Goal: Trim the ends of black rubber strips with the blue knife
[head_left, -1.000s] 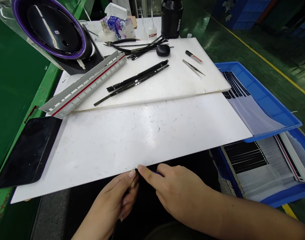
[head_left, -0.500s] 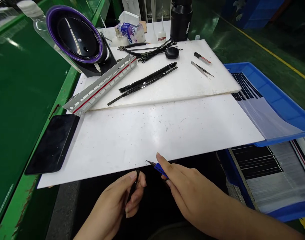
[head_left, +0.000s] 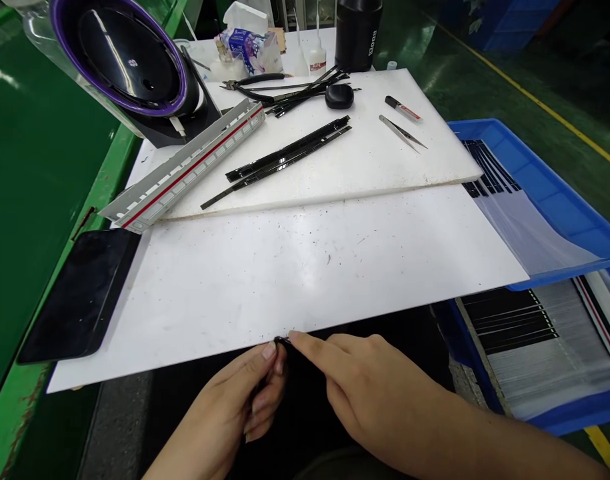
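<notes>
My left hand (head_left: 237, 407) pinches the top end of a thin black strip (head_left: 281, 342) just below the front edge of the large white board (head_left: 285, 280). The rest of the strip runs down behind the fingers. My right hand (head_left: 357, 393) lies beside it, with the index fingertip touching the strip's top end. The other fingers curl under around a blue-handled pointed tool, which the hand hides now. Both hands hover over a dark lap area, thumbs nearly meeting.
A second white board (head_left: 365, 160) carries long black strips (head_left: 285, 157), tweezers (head_left: 402, 133), a pen (head_left: 403, 109), pliers (head_left: 249, 81) and a black case (head_left: 339, 97). A white slotted rail (head_left: 185, 170), purple-rimmed lamp (head_left: 119, 57), dark tablet (head_left: 79, 293) and blue trays (head_left: 539, 193) surround them.
Half a second ago my hands were apart and the blue tool's tip showed. Now the right hand has closed in on the left and its fingertip touches the strip's end.
</notes>
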The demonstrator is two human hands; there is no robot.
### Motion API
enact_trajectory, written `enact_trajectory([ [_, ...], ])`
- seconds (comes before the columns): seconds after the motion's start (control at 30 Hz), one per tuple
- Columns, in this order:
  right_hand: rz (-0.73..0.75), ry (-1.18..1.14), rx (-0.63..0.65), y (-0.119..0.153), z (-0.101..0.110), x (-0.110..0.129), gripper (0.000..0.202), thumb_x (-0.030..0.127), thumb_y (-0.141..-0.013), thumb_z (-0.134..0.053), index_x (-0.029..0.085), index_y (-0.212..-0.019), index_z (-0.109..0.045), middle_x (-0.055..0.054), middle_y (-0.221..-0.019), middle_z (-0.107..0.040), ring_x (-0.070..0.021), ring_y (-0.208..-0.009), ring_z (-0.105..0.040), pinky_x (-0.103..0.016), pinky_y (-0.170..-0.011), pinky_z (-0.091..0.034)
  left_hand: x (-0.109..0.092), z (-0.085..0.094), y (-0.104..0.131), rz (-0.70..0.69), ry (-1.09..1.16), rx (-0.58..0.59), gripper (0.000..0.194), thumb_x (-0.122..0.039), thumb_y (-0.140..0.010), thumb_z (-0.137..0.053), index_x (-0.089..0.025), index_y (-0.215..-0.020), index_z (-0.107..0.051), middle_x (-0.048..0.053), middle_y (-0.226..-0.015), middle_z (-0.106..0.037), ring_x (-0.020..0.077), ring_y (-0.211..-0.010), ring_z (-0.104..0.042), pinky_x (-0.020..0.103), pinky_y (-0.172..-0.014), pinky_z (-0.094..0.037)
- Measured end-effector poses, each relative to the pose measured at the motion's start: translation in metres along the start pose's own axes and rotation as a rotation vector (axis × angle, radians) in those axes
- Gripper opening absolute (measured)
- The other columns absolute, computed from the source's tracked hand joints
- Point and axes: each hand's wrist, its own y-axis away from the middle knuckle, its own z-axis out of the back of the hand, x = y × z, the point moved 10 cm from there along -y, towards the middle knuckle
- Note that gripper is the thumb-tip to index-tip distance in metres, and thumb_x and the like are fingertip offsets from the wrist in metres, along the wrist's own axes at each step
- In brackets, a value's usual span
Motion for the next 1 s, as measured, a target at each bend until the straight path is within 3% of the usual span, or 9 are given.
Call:
enact_trajectory([
  [0.33, -0.021, 0.075, 0.037, -0.003, -0.002, 0.0, 0.065, 0.008, -0.091, -0.046, 0.025, -0.153, -0.037, -0.004, -0.098, -0.069, -0.021, -0.078, -0.066, -0.033, -0.064, -0.042, 0.003, 0.005, 0.002, 0.028, -0.018, -0.09, 0.049, -0.062, -0.078, -0.069, -0.019, -0.065, -0.052, -0.007, -0.054, -0.035, 0.0075, -0.048, -0.022, 0.02, -0.042, -0.022],
  [0.73, 0.033, 0.193, 0.012, -0.003, -0.008, 0.003, 0.069, 0.01, -0.089, -0.048, 0.024, -0.154, -0.03, -0.003, -0.091, -0.064, -0.0186, -0.063, -0.059, -0.031, -0.051, -0.031, 0.003, 0.005, 0.002, 0.015, -0.022, -0.117, 0.048, -0.062, -0.078, -0.07, -0.019, -0.063, -0.052, -0.006, -0.054, -0.036, 0.0078, -0.048, -0.023, 0.02, -0.042, -0.023],
  [1.0, 0.005, 0.189, 0.0, -0.001, -0.01, 0.0, 0.069, 0.009, -0.089, -0.047, 0.024, -0.154, -0.032, -0.004, -0.093, -0.065, -0.0196, -0.066, -0.061, -0.032, -0.053, -0.034, 0.002, 0.006, 0.001, -0.001, -0.061, -0.114, 0.05, -0.062, -0.08, -0.067, -0.019, -0.062, -0.05, -0.007, -0.054, -0.037, 0.0073, -0.047, -0.023, 0.019, -0.042, -0.023],
])
